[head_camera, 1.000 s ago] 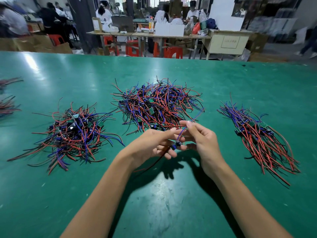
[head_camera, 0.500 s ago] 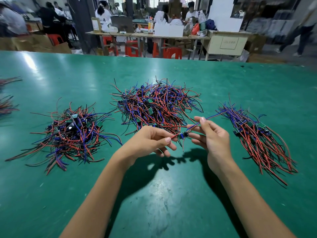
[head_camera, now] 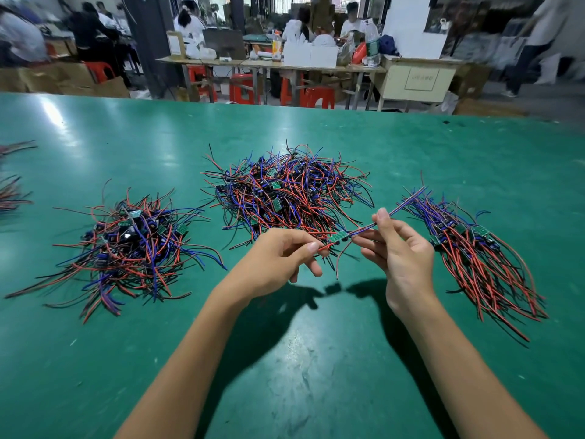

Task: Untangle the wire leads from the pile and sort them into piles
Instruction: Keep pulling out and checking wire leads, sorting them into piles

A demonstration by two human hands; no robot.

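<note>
Hands spread further apart, wire lead (head_camera: pixel 343 237) stretched between, left hand (head_camera: pixel 278 258) and right hand (head_camera: pixel 402 248) pinching its ends

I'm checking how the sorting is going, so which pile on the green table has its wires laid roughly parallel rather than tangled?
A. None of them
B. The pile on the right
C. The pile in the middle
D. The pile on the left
B: the right pile has its wires combed in one direction with the small boards grouped together, while the left pile and middle pile are jumbled.
</note>
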